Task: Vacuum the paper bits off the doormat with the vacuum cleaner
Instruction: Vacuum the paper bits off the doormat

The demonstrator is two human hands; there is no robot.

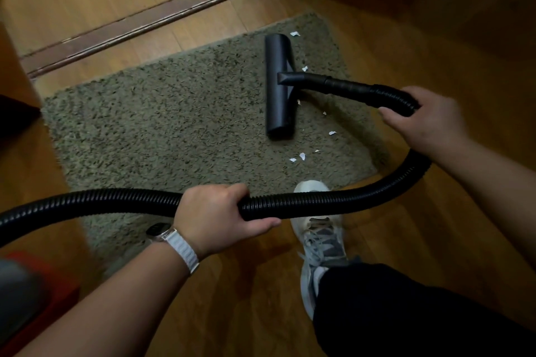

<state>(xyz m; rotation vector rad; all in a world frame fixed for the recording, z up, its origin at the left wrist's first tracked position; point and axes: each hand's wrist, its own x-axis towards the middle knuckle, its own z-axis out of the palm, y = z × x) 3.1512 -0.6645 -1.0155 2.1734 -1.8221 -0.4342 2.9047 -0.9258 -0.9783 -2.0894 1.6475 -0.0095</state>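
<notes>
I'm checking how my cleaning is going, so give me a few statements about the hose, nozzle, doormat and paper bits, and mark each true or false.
1. The left grip and the right grip both hold the black hose. True.
2. The floor nozzle rests on the doormat. True.
3. The doormat is free of paper. False: white paper bits lie on it, to the right of the nozzle.
4. A wristwatch sits on the right wrist. False: the watch is on the left wrist.
</notes>
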